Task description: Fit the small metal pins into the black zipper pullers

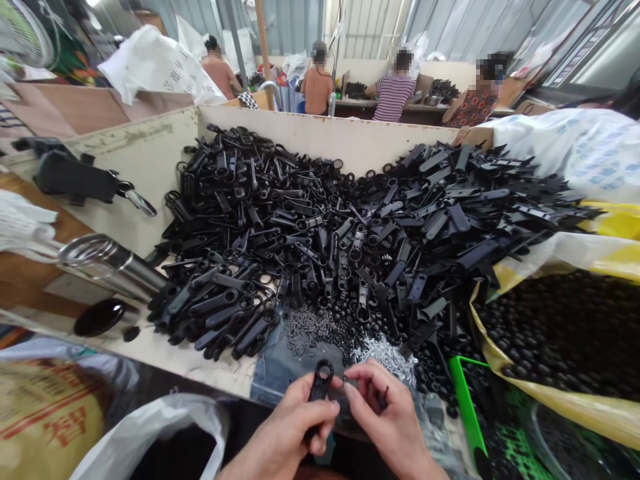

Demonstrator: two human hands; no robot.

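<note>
My left hand (285, 420) grips a black plastic part (321, 381), a flat strip with an open loop at its top end. My right hand (385, 420) pinches a small dark piece (383, 399) between its fingertips, close to that part. The two hands are nearly touching. Just ahead lies a large heap of similar black plastic parts (320, 233), with small dark screws (313, 327) and silver screws (387, 357) at its front edge, on a piece of blue denim (275, 373).
Cream board walls (325, 137) back the heap. To the right, a yellow bag (565, 333) holds black round pieces, beside a green tray edge (467, 413). A steel flask (113, 267) lies left. Several co-workers (395, 93) sit at benches beyond.
</note>
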